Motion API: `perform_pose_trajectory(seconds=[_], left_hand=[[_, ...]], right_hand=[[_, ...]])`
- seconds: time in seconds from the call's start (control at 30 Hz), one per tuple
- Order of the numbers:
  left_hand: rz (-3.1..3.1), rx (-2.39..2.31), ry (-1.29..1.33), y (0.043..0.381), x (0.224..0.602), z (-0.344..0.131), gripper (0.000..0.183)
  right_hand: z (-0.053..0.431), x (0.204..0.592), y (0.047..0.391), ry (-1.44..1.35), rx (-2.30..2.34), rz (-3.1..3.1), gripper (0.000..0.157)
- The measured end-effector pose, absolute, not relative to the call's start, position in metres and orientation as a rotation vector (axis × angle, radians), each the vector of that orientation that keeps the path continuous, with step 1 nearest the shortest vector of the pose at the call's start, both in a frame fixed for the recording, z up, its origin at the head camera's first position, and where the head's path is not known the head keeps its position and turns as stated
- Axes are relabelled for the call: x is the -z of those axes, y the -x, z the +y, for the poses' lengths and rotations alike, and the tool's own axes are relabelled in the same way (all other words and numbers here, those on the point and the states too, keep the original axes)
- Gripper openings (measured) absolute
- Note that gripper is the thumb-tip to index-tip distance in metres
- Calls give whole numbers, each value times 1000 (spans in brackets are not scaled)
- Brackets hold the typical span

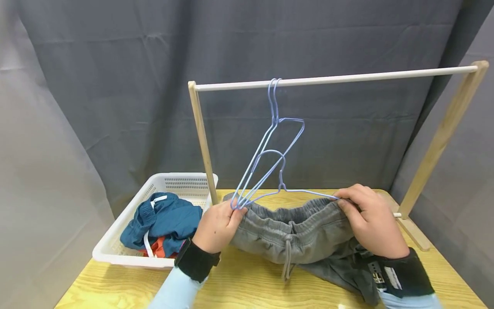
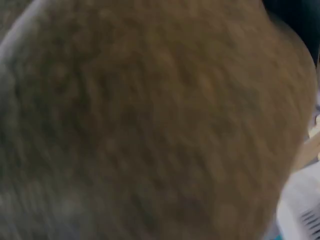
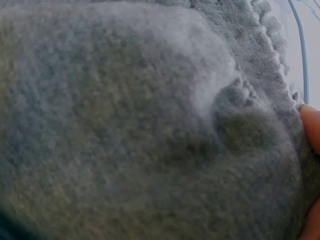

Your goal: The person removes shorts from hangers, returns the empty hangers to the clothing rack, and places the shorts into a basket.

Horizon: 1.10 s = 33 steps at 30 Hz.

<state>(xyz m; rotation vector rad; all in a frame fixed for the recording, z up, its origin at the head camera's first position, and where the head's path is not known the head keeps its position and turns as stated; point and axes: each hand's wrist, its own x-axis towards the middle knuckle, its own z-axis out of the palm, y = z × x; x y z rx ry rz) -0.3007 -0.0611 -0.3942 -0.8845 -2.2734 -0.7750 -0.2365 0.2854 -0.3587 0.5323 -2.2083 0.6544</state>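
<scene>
A pair of grey drawstring pants [image 1: 266, 238] is stretched by its waistband between both hands, the cord dangling at the front. My left hand [image 1: 218, 225] pinches the waistband's left side, thumb on top, where the end of a light blue wire hanger [image 1: 308, 192] overlaps it. At the other side my right hand [image 1: 372, 221] pinches the waistband together with the hanger's right end. The hanger's hook points up, unattached to the rod. Blurred cloth of the pants [image 2: 150, 125] fills most of the left wrist view. The right wrist view shows fingertips [image 3: 312, 127] at the cloth's edge beside the hanger wire.
Two blue wire hangers [image 1: 272, 103] hang from the white rod [image 1: 347, 79] of a wooden-post rack, just behind the held hanger. Left of the rack, a white basket [image 1: 104, 251] contains teal clothing [image 1: 166, 221] and something red. A grey curtain stands behind the wooden table [image 1: 247, 287].
</scene>
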Motion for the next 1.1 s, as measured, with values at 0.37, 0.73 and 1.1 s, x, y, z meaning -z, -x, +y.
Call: perform_pose_trajectory(seconds=[0.37, 0.73, 1.1], left_hand=[[-2292, 878, 861, 287, 401, -61, 37], [-2204, 823, 868, 300, 391, -65, 42], [-2203, 917, 759, 304, 395, -83, 31]], right_hand=[[271, 360, 228, -634, -650, -2214, 31], [267, 358, 237, -654, -686, -2223, 40], [294, 359, 237, -486, -807, -2344, 26]])
